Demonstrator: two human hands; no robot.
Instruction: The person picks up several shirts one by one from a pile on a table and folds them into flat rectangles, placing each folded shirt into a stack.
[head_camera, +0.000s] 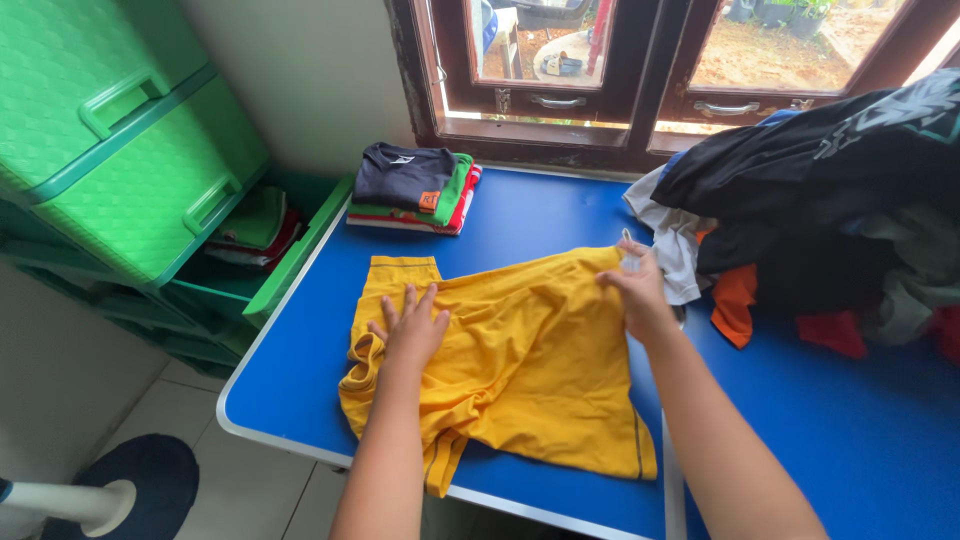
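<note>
- A mustard-yellow cotton T-shirt (520, 370) lies spread and partly rumpled on the blue laminate table top with a pale metal edge (560, 215), filling the middle of the table's near half.
- The left hand (410, 330) rests flat on the shirt with fingers spread and pointing toward 12 o'clock, palm down, pressing the cloth and gripping nothing; the shirt lies under it and runs out from it toward 3 and 6 o'clock.
- At 9 o'clock of that hand the shirt's bunched sleeve curls at the table's left side.
- The right hand (635, 290) is pinched shut on the shirt's upper right edge, the cloth lifted slightly between thumb and fingers; the rest of the shirt spreads away from it toward 7 and 8 o'clock.
- At 12 o'clock from the left hand, well apart, sits a neat stack of folded shirts, dark navy on top over green, red and white (415, 190), near the table's far edge under the dark wooden window frame (560, 120).
- At 3 o'clock from the right hand, just beside it, a loose heap of unfolded clothes in black, grey, white, orange and red (820, 210) covers the table's right side.
- At 10 o'clock of the table stands a green plastic drawer unit with woven-pattern fronts (130, 150), its lowest drawer pulled open with folded clothes inside.
</note>
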